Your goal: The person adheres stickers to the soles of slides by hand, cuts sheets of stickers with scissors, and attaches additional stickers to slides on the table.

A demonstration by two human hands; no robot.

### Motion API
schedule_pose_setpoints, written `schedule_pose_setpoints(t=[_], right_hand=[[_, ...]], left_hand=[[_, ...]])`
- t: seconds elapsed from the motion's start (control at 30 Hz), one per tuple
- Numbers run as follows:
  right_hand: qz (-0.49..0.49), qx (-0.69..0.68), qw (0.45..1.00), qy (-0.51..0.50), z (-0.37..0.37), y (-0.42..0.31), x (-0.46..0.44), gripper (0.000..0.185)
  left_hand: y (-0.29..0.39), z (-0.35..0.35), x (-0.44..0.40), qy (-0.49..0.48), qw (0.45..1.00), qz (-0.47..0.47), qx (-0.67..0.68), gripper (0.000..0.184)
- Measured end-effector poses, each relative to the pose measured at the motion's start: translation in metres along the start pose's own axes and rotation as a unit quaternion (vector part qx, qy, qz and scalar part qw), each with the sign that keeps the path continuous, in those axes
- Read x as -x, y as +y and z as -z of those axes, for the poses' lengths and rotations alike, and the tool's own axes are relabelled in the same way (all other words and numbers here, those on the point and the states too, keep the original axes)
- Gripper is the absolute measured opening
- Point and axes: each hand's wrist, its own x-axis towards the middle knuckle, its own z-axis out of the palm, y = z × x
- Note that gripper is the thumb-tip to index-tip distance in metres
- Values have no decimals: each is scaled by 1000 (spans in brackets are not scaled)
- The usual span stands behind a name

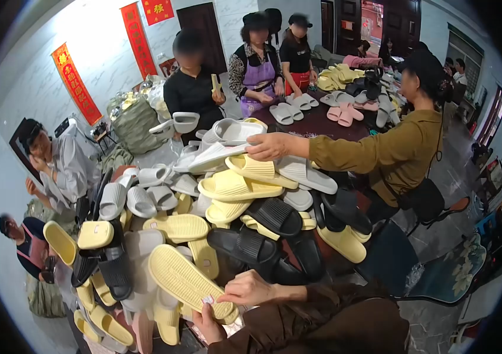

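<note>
My left hand (208, 325) grips a pale yellow slipper (183, 280) by one end, its ribbed sole turned up. A small white label (208, 300) shows on the sole near my left thumb. My right hand (248, 289) is closed, its fingertips pinched together against the sole beside the label; whatever they hold is hidden. Just beyond lie a black slipper (245, 245) and a yellow slipper (179, 226), part of a big heap. Grey slippers (142, 200) are heaped farther left.
A co-worker's hand (271, 146) from the right touches a grey slipper (218, 156) atop the heap. Several people stand around the table (316, 125). Pink slippers (345, 113) lie at the back. A dark chair (389, 253) stands at the right.
</note>
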Motion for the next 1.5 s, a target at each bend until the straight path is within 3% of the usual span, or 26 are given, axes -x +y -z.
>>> schedule_pose_setpoints(t=[0.17,0.27,0.53,0.7,0.8,1.1,1.23,1.4,1.47,1.5], right_hand=[[-21,-28,999,-6,-8,10,-1,32],[-27,-29,999,-16,-17,21,-4,28],[-44,-76,995,-48,-43,40,-19,13],[-42,-109,993,-24,-44,54,-17,14],[-55,-154,986,-29,-34,57,-27,15],[-115,-152,981,-42,-33,67,-32,22],[-91,-175,980,9,-43,76,-22,22],[-48,-152,987,28,-4,89,-55,14],[-20,-64,996,58,50,104,-87,11],[-5,81,989,125,90,95,-108,11]], left_hand=[[1,-1,-12,7,999,-6,-31,29],[15,-4,-18,27,965,6,-260,40],[12,-7,-32,68,973,95,-201,44],[-18,9,-35,103,993,32,-50,29],[-9,-8,-47,54,995,61,-59,29],[-23,2,-53,47,994,69,-65,29],[-28,10,-59,66,972,85,-208,44],[-31,-15,-89,-7,969,16,-248,41],[-34,-19,-90,-36,957,-20,-289,40],[-35,-19,-90,-51,948,-35,-311,40]])
